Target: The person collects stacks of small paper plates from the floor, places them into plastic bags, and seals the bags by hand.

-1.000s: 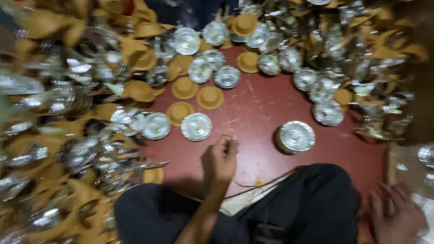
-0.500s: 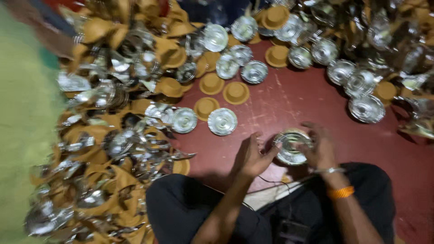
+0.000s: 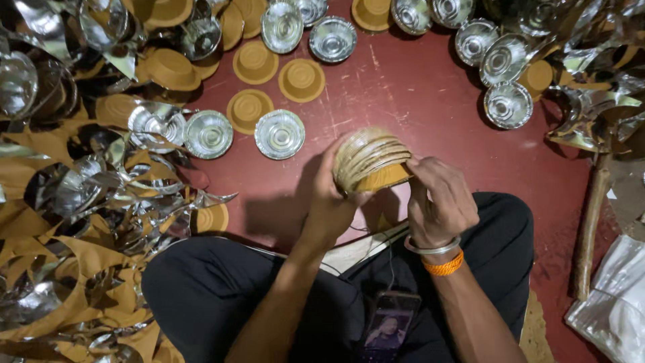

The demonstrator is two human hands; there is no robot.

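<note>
Both my hands hold a stack of nested paper bowls (image 3: 370,160), tan undersides up, above the red floor in front of my crossed legs. My left hand (image 3: 327,202) grips the stack from its left side. My right hand (image 3: 438,195), with a metal bangle and an orange band on the wrist, closes on its right edge. Single silver-lined bowls (image 3: 279,134) lie on the floor just beyond the stack, some turned tan side up (image 3: 302,79).
A big heap of silver and tan scrap cuttings (image 3: 80,202) fills the left side. More silver bowls (image 3: 508,104) and scraps lie at the top right. A wooden stick (image 3: 591,222) and a plastic bag (image 3: 615,302) sit at the right. A phone (image 3: 388,327) rests in my lap.
My hands came together on a bowl stack lying on the floor and lifted it, turned so the tan side shows. The view has moved closer and lower.
</note>
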